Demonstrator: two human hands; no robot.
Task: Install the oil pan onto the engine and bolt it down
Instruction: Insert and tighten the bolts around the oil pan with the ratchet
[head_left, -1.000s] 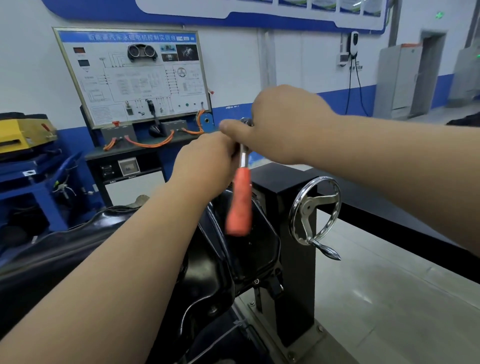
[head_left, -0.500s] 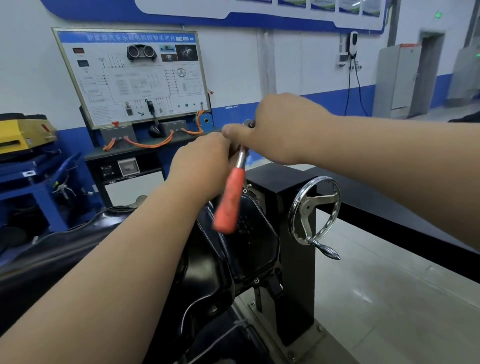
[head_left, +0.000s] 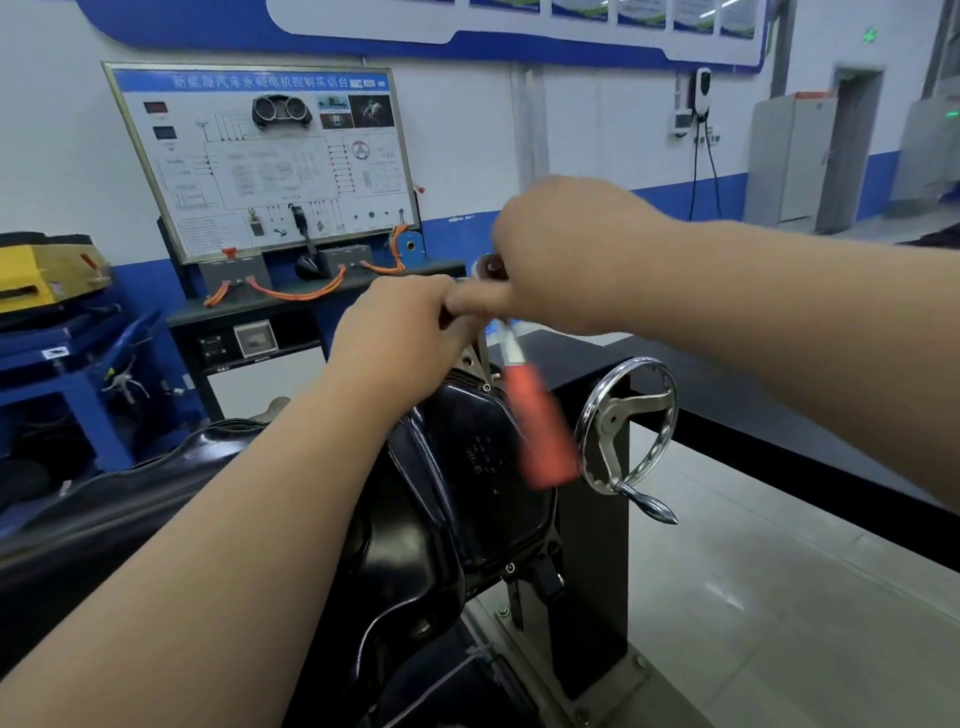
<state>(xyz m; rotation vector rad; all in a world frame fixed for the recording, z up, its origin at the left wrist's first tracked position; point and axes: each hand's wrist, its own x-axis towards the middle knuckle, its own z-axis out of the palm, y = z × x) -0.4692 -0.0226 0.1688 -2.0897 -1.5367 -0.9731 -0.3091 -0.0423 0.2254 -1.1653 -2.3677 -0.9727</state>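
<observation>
A white training board (head_left: 260, 156) with wiring diagrams fills the view at 10 o'clock, leaning back above a dark bench (head_left: 311, 306) strung with orange cables (head_left: 296, 294).

The black oil pan (head_left: 483, 467) sits low in the middle, from the centre down towards 6 o'clock. It lies on the engine with its glossy underside facing the camera. At 3 o'clock of the pan, touching its edge, stands the black stand column (head_left: 592, 597). A chrome handwheel (head_left: 615, 418) is mounted on the column's near face, with its crank knob pointing to 5 o'clock.

A yellow case (head_left: 47, 270) rests at 9 o'clock on a blue frame.

Both forearms reach in, and the hands meet just above the pan's 12 o'clock edge. The right hand (head_left: 571, 254) is clenched round the upper shaft of the ratchet (head_left: 540, 431), close under the chrome head (head_left: 487, 266), with the thumb stretched towards 9 o'clock. The ratchet's orange handle is motion-blurred and hangs towards 5 o'clock across the pan's upper right corner. The left hand (head_left: 395, 338) is curled with its knuckles against the right thumb. What its fingers hold is hidden, so I cannot tell its grasp.

Two small bolt heads show on the pan's flange. One (head_left: 487, 387) is just below the hands, and the other (head_left: 510, 568) is at the pan's 5 o'clock corner.
</observation>
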